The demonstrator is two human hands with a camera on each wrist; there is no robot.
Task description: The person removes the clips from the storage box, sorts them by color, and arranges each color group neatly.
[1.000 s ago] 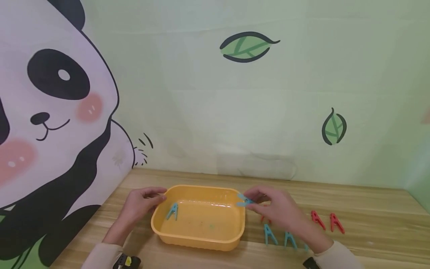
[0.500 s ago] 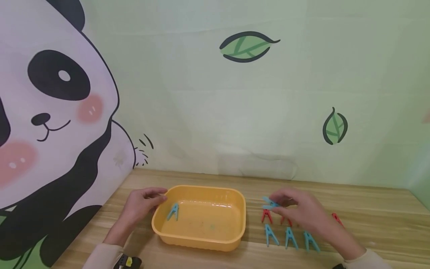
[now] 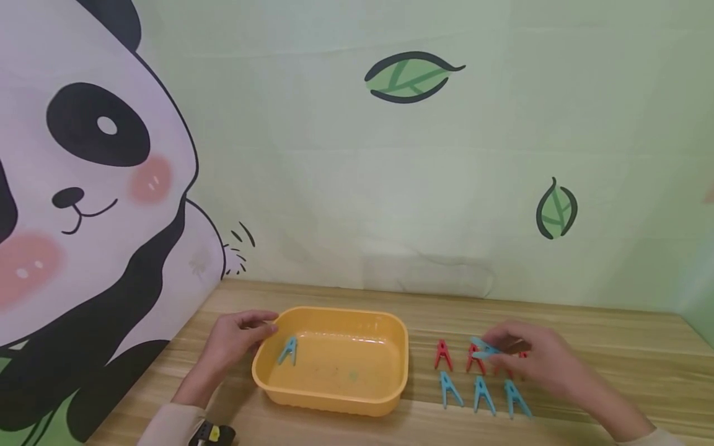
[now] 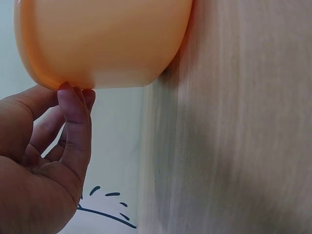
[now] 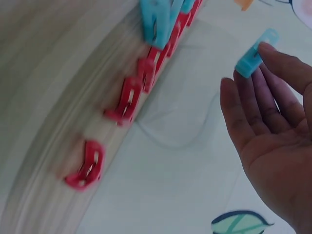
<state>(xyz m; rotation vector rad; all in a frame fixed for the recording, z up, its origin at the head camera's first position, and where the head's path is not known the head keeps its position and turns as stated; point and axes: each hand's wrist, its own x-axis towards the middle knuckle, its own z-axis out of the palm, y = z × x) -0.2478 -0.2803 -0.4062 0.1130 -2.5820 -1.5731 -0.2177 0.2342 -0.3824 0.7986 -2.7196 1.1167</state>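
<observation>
My left hand holds the left rim of a yellow plastic basin; in the left wrist view its fingertips are right at the basin's edge. Inside the basin, toward the left, lies one blue clothespin. Between thumb and fingers my right hand pinches another blue clothespin, raised over the red clothespins to the right of the basin. The right wrist view shows this pinched clothespin well off the table. In the head view the right hand partly hides the red row.
Nearer the front, three blue clothespins stand in a row. Several red ones, like this red clothespin, form a row behind them. The wooden table ends at a pale green wall with a panda picture.
My right hand has carried the blue clothespin rightward, from the basin's right rim to above the red row. The left hand and the basin stay nearly still.
</observation>
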